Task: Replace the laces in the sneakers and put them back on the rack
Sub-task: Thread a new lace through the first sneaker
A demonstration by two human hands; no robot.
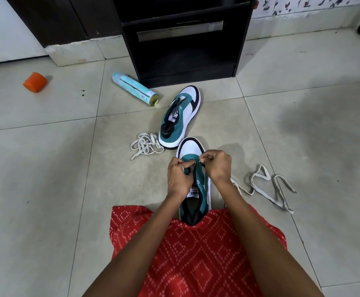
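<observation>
On the tiled floor (46, 168), against the red patterned garment (196, 254), stands the near sneaker (193, 150). The left hand (179, 176) pinches its teal eyelet edge; the right hand (217, 166) pinches the tip of the white lace (260, 167) (the rest trails right). Beyond lie a loose lace bundle (145, 144), the far sneaker (180, 116), a spray can (135, 87) and the black rack (183, 39).

Both bare arms reach forward and down and converge, the left arm (140, 243) and right arm (260, 239) nearly straight. The left hand (179, 179), back up, curls fingers and thumb to pinch the sneaker (190, 147) upper. The right hand (217, 167), just beside it with knuckles up, pinches what looks like the lace (262, 174) tip between thumb and forefinger, its other fingers tucked
</observation>
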